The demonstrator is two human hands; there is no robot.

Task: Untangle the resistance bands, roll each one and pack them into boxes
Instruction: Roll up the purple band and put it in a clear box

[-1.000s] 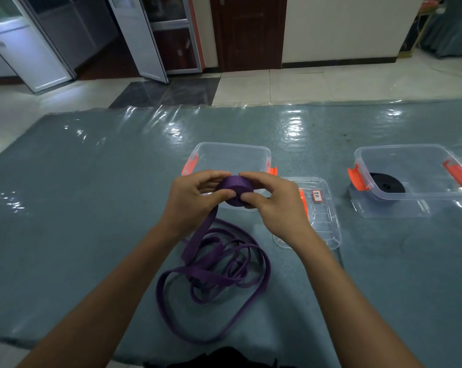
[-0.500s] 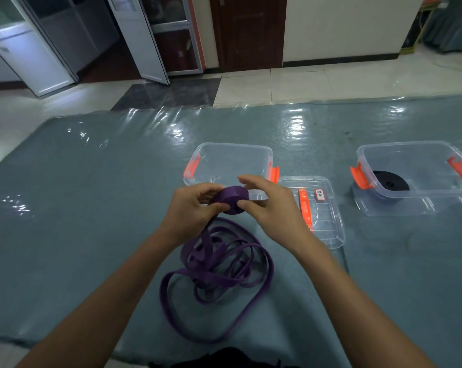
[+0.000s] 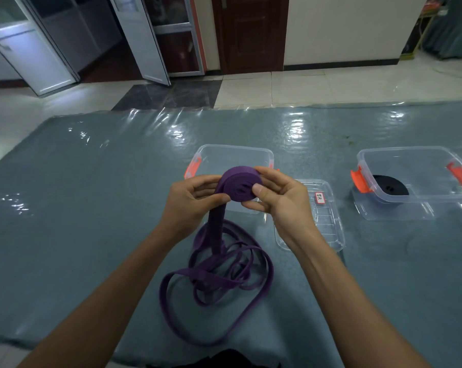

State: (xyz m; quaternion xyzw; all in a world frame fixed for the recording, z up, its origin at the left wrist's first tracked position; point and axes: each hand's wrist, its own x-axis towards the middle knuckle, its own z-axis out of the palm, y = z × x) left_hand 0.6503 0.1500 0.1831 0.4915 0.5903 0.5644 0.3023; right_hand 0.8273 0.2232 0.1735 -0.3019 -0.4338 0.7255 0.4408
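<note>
Grey-blue cloth under a shiny clear plastic sheet covers the table (image 3: pixel 92 208), which fills most of the view. On it, to the far right, a clear plastic box (image 3: pixel 410 155) with orange clips sits on its own lid, and a black rolled band (image 3: pixel 390 185) lies flat in its left end. A second clear box (image 3: pixel 232 155) with orange clips stands straight ahead, its near wall hidden behind the hands and the purple roll. Just to its right a clear lid (image 3: pixel 328 235) lies flat, bearing a small white label (image 3: pixel 320 197); the right wrist covers the lid's left edge. The purple band is partly wound: its roll (image 3: pixel 235 181) is held in the air between both hands, above the near side of the middle box, and the loose rest (image 3: pixel 216 274) lies in tangled loops on the table below, between the forearms. The left hand (image 3: pixel 187 203) pinches the strip where it leaves the roll's left side, fingers curled behind it. The right hand (image 3: pixel 283 200) grips the roll, thumb (image 3: pixel 259 188) pressed on its coiled face and fingers wrapped round the back. The roll's flat coiled face is tilted toward the camera, so its axis points up and back at the person. From it the strip hangs almost straight down to the tangle, whose largest loop stretches toward the table's near edge.
</note>
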